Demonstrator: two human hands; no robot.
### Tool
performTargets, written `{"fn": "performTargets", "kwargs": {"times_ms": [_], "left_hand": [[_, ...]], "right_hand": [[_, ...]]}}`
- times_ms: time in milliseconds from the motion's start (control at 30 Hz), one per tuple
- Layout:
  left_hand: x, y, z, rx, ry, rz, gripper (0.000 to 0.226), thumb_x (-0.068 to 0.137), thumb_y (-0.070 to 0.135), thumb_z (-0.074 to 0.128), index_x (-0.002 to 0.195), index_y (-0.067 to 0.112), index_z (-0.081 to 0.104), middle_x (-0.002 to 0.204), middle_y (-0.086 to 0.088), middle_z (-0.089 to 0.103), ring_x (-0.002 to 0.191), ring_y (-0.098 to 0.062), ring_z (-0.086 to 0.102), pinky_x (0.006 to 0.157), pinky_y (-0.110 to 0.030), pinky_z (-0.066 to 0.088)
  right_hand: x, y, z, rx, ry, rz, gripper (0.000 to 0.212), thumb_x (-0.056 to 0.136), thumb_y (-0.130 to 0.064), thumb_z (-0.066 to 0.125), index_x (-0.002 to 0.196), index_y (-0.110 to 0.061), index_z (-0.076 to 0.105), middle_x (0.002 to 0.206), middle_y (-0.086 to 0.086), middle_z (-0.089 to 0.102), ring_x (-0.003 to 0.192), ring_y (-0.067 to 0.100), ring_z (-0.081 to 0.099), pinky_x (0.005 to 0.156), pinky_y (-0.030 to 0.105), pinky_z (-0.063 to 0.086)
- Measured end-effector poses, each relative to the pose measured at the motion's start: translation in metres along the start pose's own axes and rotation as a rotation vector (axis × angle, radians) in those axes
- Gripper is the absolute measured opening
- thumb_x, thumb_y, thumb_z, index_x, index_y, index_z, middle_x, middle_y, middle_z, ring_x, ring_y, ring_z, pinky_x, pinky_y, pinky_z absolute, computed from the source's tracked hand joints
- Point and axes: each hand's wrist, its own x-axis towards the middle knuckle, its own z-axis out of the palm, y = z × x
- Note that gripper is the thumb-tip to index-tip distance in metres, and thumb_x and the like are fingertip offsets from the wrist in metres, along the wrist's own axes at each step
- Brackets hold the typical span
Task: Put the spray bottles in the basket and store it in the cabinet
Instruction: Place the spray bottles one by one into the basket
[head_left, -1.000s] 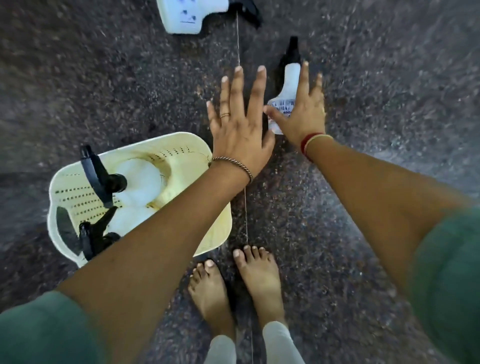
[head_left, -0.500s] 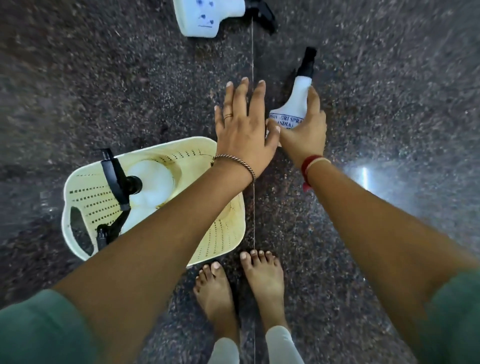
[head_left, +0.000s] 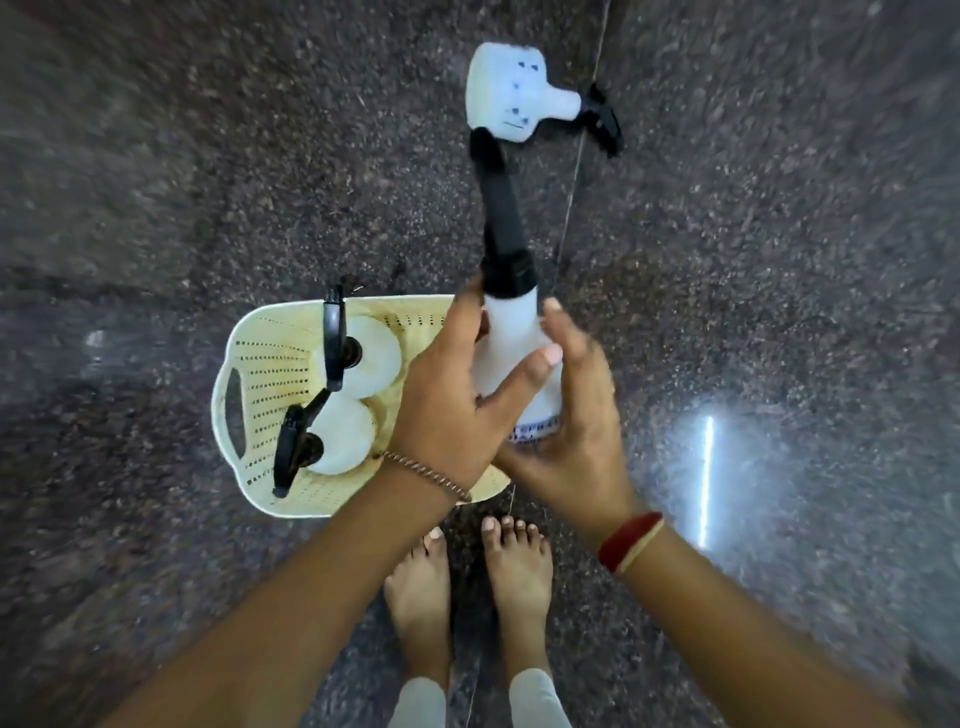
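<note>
A white spray bottle with a black trigger head is held off the floor, nozzle pointing away from me. My left hand wraps its left side and my right hand cups its base and right side. The bottle hangs over the right end of a cream perforated basket on the floor. Two white spray bottles stand upright in the basket, one at the back and one nearer me. Another white spray bottle lies on its side on the floor beyond my hands.
The floor is dark speckled stone with a thin seam running toward me. My bare feet stand just below the basket. A bright light reflection shows on the floor to the right.
Both hands have closed around the bottle that stood on the floor and lifted it back toward me, over the basket's right end. The view has shifted so the basket sits nearer the centre.
</note>
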Motion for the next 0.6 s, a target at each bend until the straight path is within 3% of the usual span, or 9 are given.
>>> {"fn": "performTargets", "kwargs": {"times_ms": [100, 167, 267, 367, 433, 500, 600], "left_hand": [[-0.023, -0.02, -0.024, -0.093, 0.06, -0.059, 0.036, 0.081, 0.048, 0.059, 0.115, 0.038, 0.053, 0.102, 0.018, 0.07, 0.098, 0.003, 0.066, 0.085, -0.026, 0.056], [-0.036, -0.036, -0.035, -0.077, 0.071, -0.064, 0.033, 0.083, 0.046, 0.058, 0.114, 0.035, 0.054, 0.103, 0.027, 0.066, 0.101, 0.007, 0.063, 0.088, -0.023, 0.054], [-0.053, -0.06, -0.039, 0.032, 0.062, -0.027, 0.037, 0.087, 0.038, 0.06, 0.12, 0.024, 0.053, 0.098, 0.04, 0.058, 0.092, 0.023, 0.055, 0.078, 0.001, 0.044], [-0.058, -0.078, -0.038, 0.09, 0.022, -0.042, 0.036, 0.089, 0.022, 0.062, 0.123, 0.023, 0.05, 0.093, 0.032, 0.056, 0.082, 0.021, 0.057, 0.069, 0.005, 0.039], [-0.055, -0.087, -0.037, 0.142, -0.06, -0.014, 0.044, 0.089, 0.006, 0.062, 0.129, 0.018, 0.048, 0.098, 0.017, 0.061, 0.094, 0.002, 0.063, 0.074, -0.003, 0.042], [-0.051, -0.095, -0.034, 0.194, -0.167, 0.032, 0.049, 0.088, -0.007, 0.057, 0.132, 0.012, 0.048, 0.115, 0.0, 0.063, 0.117, -0.022, 0.06, 0.096, -0.022, 0.043], [-0.044, -0.106, -0.031, 0.234, -0.323, 0.039, 0.051, 0.085, -0.014, 0.053, 0.13, 0.01, 0.049, 0.142, -0.006, 0.048, 0.136, -0.015, 0.032, 0.117, -0.049, 0.023]], "right_hand": [[-0.021, -0.012, 0.025, 0.071, -0.075, -0.025, 0.085, 0.073, -0.039, 0.072, 0.141, -0.014, 0.026, 0.133, 0.001, 0.039, 0.128, 0.017, 0.037, 0.109, 0.034, 0.033], [-0.033, -0.015, 0.045, 0.09, -0.124, -0.006, 0.081, 0.076, -0.039, 0.068, 0.141, -0.018, 0.025, 0.136, 0.002, 0.034, 0.131, 0.016, 0.032, 0.111, 0.038, 0.032], [-0.042, -0.01, 0.068, 0.042, -0.18, -0.032, 0.078, 0.075, -0.03, 0.065, 0.141, -0.017, 0.025, 0.133, 0.005, 0.034, 0.132, 0.023, 0.031, 0.11, 0.044, 0.034], [-0.047, -0.001, 0.078, -0.011, -0.236, 0.002, 0.08, 0.074, -0.025, 0.061, 0.144, -0.02, 0.022, 0.136, 0.004, 0.031, 0.134, 0.027, 0.03, 0.11, 0.029, 0.029], [-0.049, 0.006, 0.079, -0.076, -0.273, 0.038, 0.087, 0.073, -0.014, 0.067, 0.145, -0.021, 0.018, 0.14, 0.008, 0.03, 0.134, 0.029, 0.032, 0.106, 0.026, 0.031], [-0.05, 0.014, 0.075, -0.139, -0.303, 0.053, 0.092, 0.072, 0.0, 0.068, 0.145, -0.021, 0.017, 0.142, 0.013, 0.03, 0.134, 0.031, 0.033, 0.104, 0.035, 0.037], [-0.05, 0.025, 0.063, -0.208, -0.299, 0.072, 0.088, 0.073, 0.017, 0.055, 0.142, -0.024, 0.018, 0.144, 0.017, 0.029, 0.134, 0.036, 0.035, 0.107, 0.041, 0.039]]}}
